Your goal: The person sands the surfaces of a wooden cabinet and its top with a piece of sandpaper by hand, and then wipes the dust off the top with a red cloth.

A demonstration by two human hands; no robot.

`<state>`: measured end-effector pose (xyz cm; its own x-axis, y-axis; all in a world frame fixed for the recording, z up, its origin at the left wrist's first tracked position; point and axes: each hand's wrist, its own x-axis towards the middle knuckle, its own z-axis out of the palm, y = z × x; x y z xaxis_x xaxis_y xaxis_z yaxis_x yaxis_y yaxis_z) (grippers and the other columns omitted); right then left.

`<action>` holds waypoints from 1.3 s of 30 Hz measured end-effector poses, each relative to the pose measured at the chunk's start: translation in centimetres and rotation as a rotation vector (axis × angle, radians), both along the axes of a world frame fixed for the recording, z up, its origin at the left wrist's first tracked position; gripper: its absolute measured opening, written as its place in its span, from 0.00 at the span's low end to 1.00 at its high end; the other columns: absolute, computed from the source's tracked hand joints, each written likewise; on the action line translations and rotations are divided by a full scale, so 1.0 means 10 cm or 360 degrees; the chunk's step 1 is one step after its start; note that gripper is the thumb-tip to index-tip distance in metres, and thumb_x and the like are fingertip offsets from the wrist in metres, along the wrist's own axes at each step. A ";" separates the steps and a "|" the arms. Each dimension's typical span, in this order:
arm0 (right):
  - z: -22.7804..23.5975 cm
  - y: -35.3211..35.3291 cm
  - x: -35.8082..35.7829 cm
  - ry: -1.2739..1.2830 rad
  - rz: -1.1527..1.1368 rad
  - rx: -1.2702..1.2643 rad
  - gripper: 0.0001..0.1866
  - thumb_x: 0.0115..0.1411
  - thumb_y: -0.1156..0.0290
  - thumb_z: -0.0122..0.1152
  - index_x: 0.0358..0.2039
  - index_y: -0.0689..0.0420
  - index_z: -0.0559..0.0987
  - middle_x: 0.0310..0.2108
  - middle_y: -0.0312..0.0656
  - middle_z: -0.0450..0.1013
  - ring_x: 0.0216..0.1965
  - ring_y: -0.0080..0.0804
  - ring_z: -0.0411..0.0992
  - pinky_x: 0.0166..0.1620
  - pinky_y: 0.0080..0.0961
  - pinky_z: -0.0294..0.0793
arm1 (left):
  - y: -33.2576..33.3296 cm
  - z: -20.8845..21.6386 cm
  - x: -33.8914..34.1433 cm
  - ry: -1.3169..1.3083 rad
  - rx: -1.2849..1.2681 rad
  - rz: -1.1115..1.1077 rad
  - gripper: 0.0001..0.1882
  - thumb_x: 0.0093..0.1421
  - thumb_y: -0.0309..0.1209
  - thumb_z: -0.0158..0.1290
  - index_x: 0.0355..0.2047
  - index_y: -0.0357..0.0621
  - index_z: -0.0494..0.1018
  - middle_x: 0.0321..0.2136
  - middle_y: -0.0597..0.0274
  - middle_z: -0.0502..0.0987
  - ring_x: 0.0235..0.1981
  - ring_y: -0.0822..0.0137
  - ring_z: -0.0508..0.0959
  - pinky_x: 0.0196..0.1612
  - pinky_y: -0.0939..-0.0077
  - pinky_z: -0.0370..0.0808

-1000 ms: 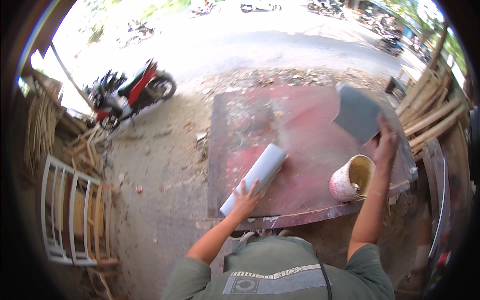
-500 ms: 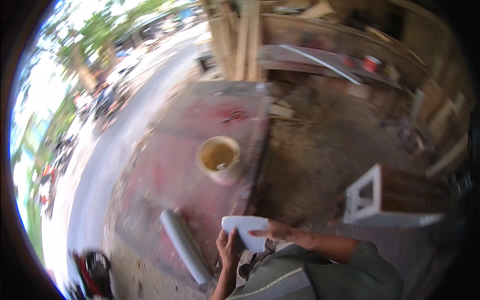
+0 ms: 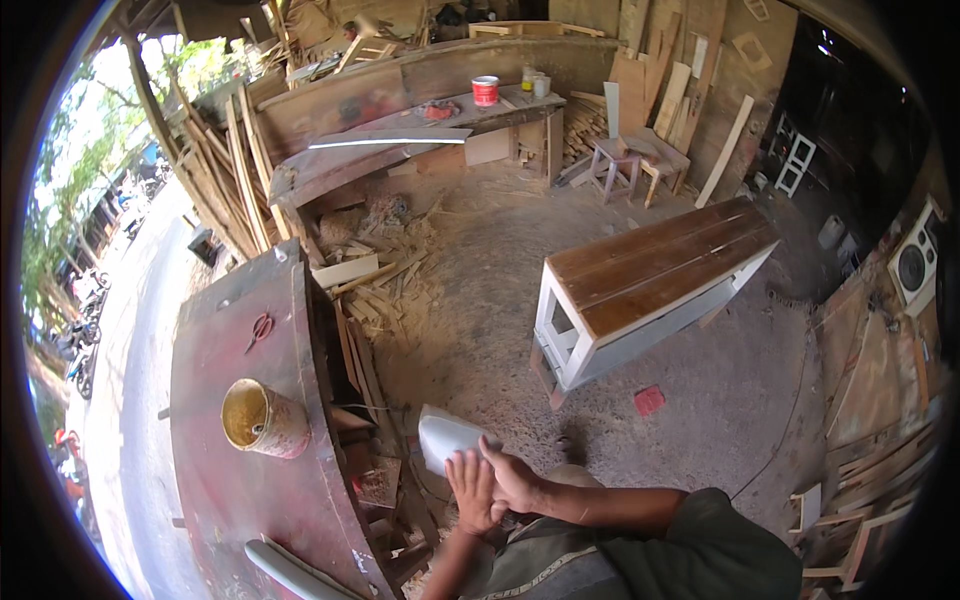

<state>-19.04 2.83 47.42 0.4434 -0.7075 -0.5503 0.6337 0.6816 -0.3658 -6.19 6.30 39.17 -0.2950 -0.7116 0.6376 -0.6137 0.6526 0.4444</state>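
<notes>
Holds a pale sheet (image 3: 447, 437) between both hands, just off the edge of the table (image 3: 225, 500) and over the floor (image 3: 460, 250). With the left hand (image 3: 472, 490), lays straight fingers along the sheet; with the right hand (image 3: 515, 480), grasps from the other side, thumb up and other fingers mostly hidden, so impossible to tell the exact grip there. Already in hand and clear of the table; apparently bent or folded, judging by the rounded outline; not yet laid against anything. Lying free at the near end of the table, a grey roll (image 3: 285, 565). Not possible to tell the amount of work remaining.

On the dull red, worn tabletop: a smeared bucket (image 3: 285, 425), upright, yellowish inside, and farther along a pair of scissors (image 3: 259, 330). Across the gritty floor, well apart from the table, a long bench (image 3: 665, 255) with brown top and white frame; near it, a small red piece (image 3: 649, 400), hard to identify. Beyond, scattered wood scraps (image 3: 400, 300), a counter (image 3: 380, 155) with a red can (image 3: 485, 92), stools (image 3: 614, 165) and leaning planks (image 3: 665, 95).
</notes>
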 end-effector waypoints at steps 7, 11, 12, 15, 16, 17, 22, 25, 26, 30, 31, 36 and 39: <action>-0.21 -1.15 -2.54 0.2780 -0.0442 -0.1966 0.32 0.75 0.63 0.51 0.70 0.70 0.60 0.69 0.61 0.61 0.69 0.55 0.62 0.71 0.47 0.60 | 0.05 -0.84 -0.38 0.0406 0.1379 0.0608 0.31 0.76 0.47 0.45 0.67 0.34 0.65 0.60 0.37 0.73 0.63 0.46 0.73 0.64 0.58 0.68; -0.98 -2.09 -3.57 0.3635 0.0054 -0.1959 0.40 0.70 0.64 0.59 0.73 0.70 0.53 0.75 0.63 0.50 0.77 0.60 0.45 0.76 0.55 0.49 | -0.76 -0.39 -1.35 0.0297 0.1122 0.0534 0.33 0.75 0.48 0.44 0.69 0.32 0.62 0.67 0.35 0.65 0.70 0.42 0.65 0.71 0.53 0.60; -1.33 -2.33 -3.73 0.3370 0.0248 -0.1930 0.39 0.71 0.59 0.56 0.74 0.65 0.55 0.75 0.59 0.49 0.78 0.56 0.42 0.77 0.54 0.44 | -1.02 -0.37 -1.66 0.0290 0.1005 0.0496 0.34 0.75 0.48 0.44 0.70 0.33 0.61 0.69 0.36 0.63 0.71 0.43 0.62 0.72 0.54 0.58; -1.92 -2.61 -3.95 0.3083 0.0472 -0.2127 0.37 0.73 0.51 0.50 0.75 0.54 0.56 0.77 0.51 0.46 0.79 0.50 0.35 0.78 0.53 0.35 | -1.67 -0.34 -2.46 0.0208 0.0883 0.0437 0.36 0.76 0.49 0.43 0.73 0.35 0.56 0.74 0.40 0.55 0.76 0.45 0.52 0.76 0.53 0.48; -1.96 -2.67 -4.16 0.3081 0.0487 -0.2249 0.36 0.73 0.49 0.49 0.76 0.51 0.56 0.77 0.48 0.46 0.80 0.48 0.34 0.78 0.53 0.33 | -1.81 -0.38 -2.66 0.0175 0.0854 0.0428 0.36 0.76 0.49 0.43 0.74 0.36 0.54 0.75 0.41 0.53 0.77 0.45 0.50 0.76 0.53 0.47; -1.92 -2.72 -4.45 0.3263 0.0333 -0.2285 0.39 0.70 0.50 0.55 0.76 0.45 0.55 0.78 0.46 0.46 0.79 0.48 0.37 0.78 0.52 0.36 | -1.85 -0.44 -2.75 0.0139 0.0843 0.0508 0.35 0.76 0.48 0.42 0.73 0.35 0.55 0.75 0.41 0.54 0.77 0.45 0.50 0.76 0.53 0.47; -2.05 -2.76 -7.63 0.3414 -0.0240 -0.1062 0.42 0.63 0.61 0.62 0.74 0.55 0.56 0.75 0.53 0.52 0.76 0.54 0.48 0.75 0.48 0.46 | -1.20 -0.53 -2.66 -0.0025 0.0970 0.0911 0.33 0.77 0.44 0.42 0.72 0.33 0.56 0.75 0.39 0.52 0.76 0.43 0.51 0.76 0.52 0.47; -1.71 -2.62 -8.61 0.3520 -0.0705 -0.0503 0.40 0.64 0.65 0.61 0.73 0.61 0.57 0.73 0.56 0.54 0.75 0.52 0.50 0.76 0.41 0.48 | -1.40 -0.31 -3.05 -0.0198 0.0966 0.0860 0.33 0.76 0.44 0.42 0.73 0.33 0.56 0.75 0.39 0.52 0.76 0.42 0.51 0.76 0.50 0.48; -1.78 -2.75 -8.26 0.3472 -0.0656 -0.0562 0.38 0.64 0.65 0.60 0.71 0.61 0.59 0.72 0.57 0.55 0.75 0.53 0.50 0.76 0.43 0.47 | -1.53 -0.24 -3.24 -0.0246 0.0949 0.0831 0.34 0.76 0.45 0.42 0.73 0.34 0.56 0.75 0.39 0.53 0.76 0.41 0.50 0.76 0.50 0.48; -1.79 -2.66 -5.91 0.2954 0.0197 -0.1719 0.31 0.65 0.64 0.57 0.67 0.59 0.66 0.70 0.58 0.58 0.75 0.56 0.51 0.75 0.53 0.46 | -2.55 -0.17 -4.19 -0.0323 0.0858 0.0566 0.37 0.71 0.38 0.51 0.74 0.38 0.52 0.76 0.42 0.50 0.77 0.42 0.47 0.76 0.49 0.45; -1.81 -2.46 -5.67 0.2935 0.0257 -0.2106 0.29 0.66 0.62 0.57 0.66 0.55 0.67 0.69 0.58 0.59 0.75 0.57 0.51 0.75 0.58 0.45 | -2.85 -0.24 -4.39 -0.0497 0.0951 0.0541 0.40 0.70 0.40 0.52 0.75 0.38 0.49 0.76 0.39 0.47 0.78 0.43 0.44 0.77 0.50 0.42; -1.74 -2.81 -8.06 0.3472 -0.0003 -0.1612 0.38 0.61 0.63 0.63 0.70 0.57 0.63 0.75 0.55 0.52 0.77 0.59 0.45 0.76 0.52 0.45 | -3.14 -0.86 -4.63 -0.0954 0.0940 0.0600 0.48 0.69 0.55 0.48 0.75 0.29 0.46 0.77 0.38 0.43 0.79 0.47 0.39 0.77 0.47 0.35; -2.05 -2.64 -9.74 0.3827 0.0541 -0.0798 0.41 0.70 0.52 0.50 0.76 0.59 0.53 0.79 0.52 0.41 0.79 0.55 0.34 0.77 0.54 0.35 | -3.27 -0.79 -4.73 -0.0966 0.0917 0.0484 0.49 0.70 0.58 0.46 0.75 0.29 0.46 0.77 0.40 0.43 0.79 0.49 0.38 0.77 0.45 0.34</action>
<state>-116.46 -23.54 26.89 -0.3101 -0.9494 0.0492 -0.9500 0.3074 -0.0552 -53.48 -26.43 31.31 -0.2114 -0.9762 -0.0485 -0.9605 0.1983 0.1951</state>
